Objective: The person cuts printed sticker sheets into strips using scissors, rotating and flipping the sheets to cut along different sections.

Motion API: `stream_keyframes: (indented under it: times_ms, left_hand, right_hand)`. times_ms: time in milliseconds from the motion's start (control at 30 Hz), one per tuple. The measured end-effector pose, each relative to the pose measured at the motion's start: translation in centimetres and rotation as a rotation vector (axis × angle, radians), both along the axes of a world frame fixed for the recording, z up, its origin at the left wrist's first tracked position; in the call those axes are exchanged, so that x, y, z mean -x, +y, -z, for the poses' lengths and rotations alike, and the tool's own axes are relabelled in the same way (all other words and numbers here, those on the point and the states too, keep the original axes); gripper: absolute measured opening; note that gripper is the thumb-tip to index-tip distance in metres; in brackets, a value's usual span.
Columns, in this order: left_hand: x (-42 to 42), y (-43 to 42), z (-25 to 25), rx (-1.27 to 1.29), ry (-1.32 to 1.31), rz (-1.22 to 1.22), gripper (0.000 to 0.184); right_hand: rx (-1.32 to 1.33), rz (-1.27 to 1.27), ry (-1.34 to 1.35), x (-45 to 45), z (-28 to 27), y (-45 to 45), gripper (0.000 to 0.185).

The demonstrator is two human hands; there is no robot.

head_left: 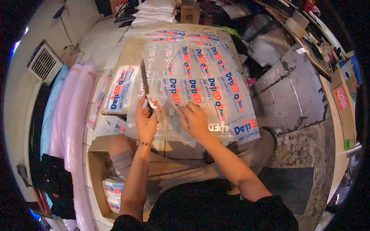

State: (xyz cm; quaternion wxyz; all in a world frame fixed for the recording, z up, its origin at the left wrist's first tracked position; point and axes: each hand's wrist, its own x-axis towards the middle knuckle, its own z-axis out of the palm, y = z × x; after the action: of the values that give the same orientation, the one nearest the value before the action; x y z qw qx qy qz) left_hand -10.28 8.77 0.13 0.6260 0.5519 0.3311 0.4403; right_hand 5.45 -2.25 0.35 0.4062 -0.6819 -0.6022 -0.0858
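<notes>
My left hand [147, 121] is closed around a pair of scissors [145, 79] with a pale handle. Their long dark blades point away from me, over the left part of a clear plastic sheet [194, 90] printed with red and blue lettering. Close by on the right, my right hand [194, 119] has its fingers pinched together on the plastic near its front edge. The sheet is spread across a low table [129, 50] and hangs over its front edge towards my crossed legs. A stack of printed plastic pieces [122, 88] lies at the table's left side.
Beside my left leg stands an open cardboard box [98, 165] with printed packs in it. Long pink and blue wrapped rolls [79, 115] lean along the left wall. White bags [154, 11] are piled at the back. A carton with a red label [343, 100] stands at the right.
</notes>
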Motion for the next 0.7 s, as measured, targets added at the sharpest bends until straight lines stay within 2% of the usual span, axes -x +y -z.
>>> stream_keyframes:
  times_ms: [33,100,233,333,367,467,500,600,633,700]
  left_hand:
    - [-0.8,0.2,0.6,0.106,-0.040,-0.003,0.070]
    - [-2.3,0.7,1.7,0.319,-0.116,-0.006,0.071]
    - [-5.2,1.3,0.8,0.353,-0.208,-0.030,0.068]
    - [-7.4,2.2,-1.2,0.273,-0.121,0.019,0.072]
    - [-7.7,2.2,-2.1,0.202,0.000,0.044,0.067]
    - [-9.1,2.9,-0.6,-0.165,-0.007,0.056,0.061]
    - [-8.9,3.3,-0.5,-0.299,0.159,0.042,0.061]
    - [-7.8,3.6,0.2,-0.355,0.176,0.058,0.062]
    - [-7.1,4.4,0.8,-0.492,0.258,-0.014,0.064]
    - [-5.8,5.1,1.3,-0.502,0.477,-0.042,0.064]
  right_hand:
    - [-0.013,-0.012,0.010,0.3,0.0,-0.3,0.020]
    - [-0.006,-0.011,0.019,0.8,-0.1,-1.2,0.029]
    - [0.052,0.003,0.103,0.9,0.5,-3.4,0.034]
    - [0.099,0.002,0.134,0.5,1.5,-4.3,0.035]
    - [0.092,-0.008,0.143,0.3,1.8,-4.5,0.034]
    - [0.095,-0.061,0.183,0.0,2.1,-4.8,0.033]
    - [0.110,-0.094,0.199,-0.1,1.6,-5.0,0.034]
    - [0.175,-0.180,0.088,-1.5,-2.3,-6.3,0.038]
    - [0.200,-0.210,0.027,-2.3,-3.5,-6.3,0.040]
    - [0.166,-0.158,0.006,-6.0,-4.1,-6.9,0.044]
